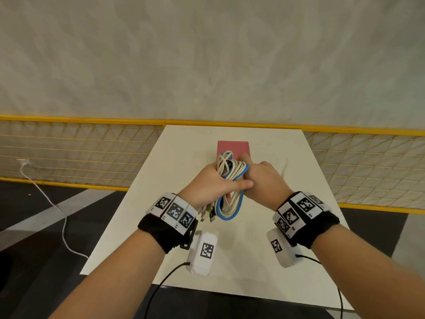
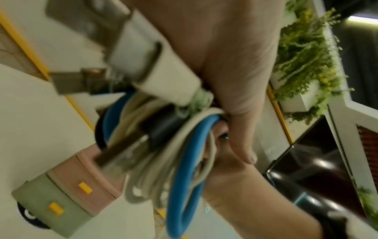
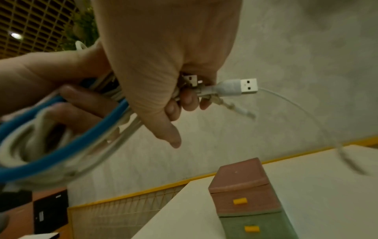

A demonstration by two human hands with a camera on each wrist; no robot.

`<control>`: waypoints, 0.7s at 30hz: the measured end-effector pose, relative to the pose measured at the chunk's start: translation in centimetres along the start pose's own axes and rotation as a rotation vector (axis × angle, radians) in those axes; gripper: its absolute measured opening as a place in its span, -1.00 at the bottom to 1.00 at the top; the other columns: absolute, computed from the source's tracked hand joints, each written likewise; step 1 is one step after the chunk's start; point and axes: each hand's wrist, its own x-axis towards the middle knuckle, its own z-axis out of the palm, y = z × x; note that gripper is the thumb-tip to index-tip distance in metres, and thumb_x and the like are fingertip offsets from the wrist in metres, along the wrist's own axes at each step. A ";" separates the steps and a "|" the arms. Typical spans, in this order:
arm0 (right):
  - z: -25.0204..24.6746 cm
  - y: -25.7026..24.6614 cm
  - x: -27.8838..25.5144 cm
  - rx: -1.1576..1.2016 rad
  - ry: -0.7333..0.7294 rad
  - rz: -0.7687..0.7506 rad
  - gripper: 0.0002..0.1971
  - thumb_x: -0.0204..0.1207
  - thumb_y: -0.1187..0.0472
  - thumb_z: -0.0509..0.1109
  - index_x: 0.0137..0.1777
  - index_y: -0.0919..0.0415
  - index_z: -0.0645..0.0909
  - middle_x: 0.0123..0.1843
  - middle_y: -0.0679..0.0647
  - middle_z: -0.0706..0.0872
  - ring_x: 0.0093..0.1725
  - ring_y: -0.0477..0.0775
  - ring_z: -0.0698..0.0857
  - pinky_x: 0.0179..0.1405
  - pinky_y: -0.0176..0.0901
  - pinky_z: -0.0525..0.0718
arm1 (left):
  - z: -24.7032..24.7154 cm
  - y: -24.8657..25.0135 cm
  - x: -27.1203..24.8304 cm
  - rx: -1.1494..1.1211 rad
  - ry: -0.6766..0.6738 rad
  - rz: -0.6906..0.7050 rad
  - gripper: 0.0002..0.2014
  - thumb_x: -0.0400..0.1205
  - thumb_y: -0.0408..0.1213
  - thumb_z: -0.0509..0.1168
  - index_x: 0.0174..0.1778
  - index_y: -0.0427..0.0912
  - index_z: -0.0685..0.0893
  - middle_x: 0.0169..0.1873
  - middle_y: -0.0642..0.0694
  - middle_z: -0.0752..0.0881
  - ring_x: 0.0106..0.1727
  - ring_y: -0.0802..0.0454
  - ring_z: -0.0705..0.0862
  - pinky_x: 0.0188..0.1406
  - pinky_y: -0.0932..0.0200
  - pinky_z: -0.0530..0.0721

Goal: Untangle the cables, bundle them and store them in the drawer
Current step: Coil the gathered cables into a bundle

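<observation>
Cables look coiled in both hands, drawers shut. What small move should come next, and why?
Probably free the right hand to pull a drawer open: the left hand already grips the cable bundle, and both yellow-handled drawers of the drawer unit look closed.

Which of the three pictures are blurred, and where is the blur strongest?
Head view: mostly sharp, with wide-angle bending at the yellow fence. Left wrist view: heavy blur on the plugs nearest the lens. Right wrist view: the cable bundle is smeared, the USB plug crisp.
</observation>
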 end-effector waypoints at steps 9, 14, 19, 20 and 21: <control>-2.4 -0.7 -0.2 0.727 -0.215 0.134 -0.30 0.30 0.48 0.48 0.24 0.02 0.14 -0.21 0.24 0.70 -0.33 0.06 0.66 -0.33 -0.06 0.65 | 0.3 -0.8 0.3 0.188 -0.056 0.001 -0.74 0.33 -0.32 0.61 -0.20 -0.03 0.68 -0.30 0.05 0.77 -0.27 0.20 0.71 -0.19 0.29 0.66; -3.5 1.8 -1.0 0.756 -0.217 0.138 -0.50 0.32 0.38 0.56 0.19 0.13 0.43 -0.05 0.03 0.68 -0.13 -0.05 0.67 -0.12 -0.36 0.62 | -0.8 -1.1 0.3 0.156 0.056 -0.034 -0.79 0.45 -0.42 0.45 -0.50 -0.24 0.65 -0.52 -0.08 0.69 -0.46 0.06 0.62 -0.33 0.19 0.59; -2.1 2.7 -2.4 0.893 -0.168 0.229 -0.79 0.52 0.35 0.40 0.15 0.25 0.61 -0.11 0.01 0.69 -0.20 -0.28 0.66 -0.08 -0.36 0.61 | -1.5 -1.4 -0.1 -0.017 0.085 -0.006 -0.57 0.44 -0.08 0.48 -0.49 -0.42 0.65 -0.31 -0.52 0.70 -0.34 -0.14 0.65 -0.11 0.02 0.65; -1.8 2.5 -2.6 0.980 -0.162 0.239 -0.69 0.51 0.37 0.41 0.25 0.24 0.58 0.04 0.09 0.69 -0.08 -0.21 0.71 0.01 -0.28 0.66 | -1.4 -1.4 -0.1 -0.034 0.084 -0.003 -0.59 0.48 -0.08 0.47 -0.50 -0.37 0.65 -0.32 -0.48 0.71 -0.31 -0.16 0.68 -0.04 0.03 0.67; -1.8 2.3 -2.8 1.053 -0.150 0.243 -0.61 0.49 0.38 0.44 0.31 0.20 0.55 0.17 0.11 0.65 0.04 -0.11 0.73 0.04 -0.25 0.69 | -1.4 -1.3 0.0 -0.045 0.085 0.007 -0.61 0.51 -0.10 0.46 -0.50 -0.33 0.65 -0.35 -0.44 0.71 -0.29 -0.15 0.70 -0.01 0.06 0.69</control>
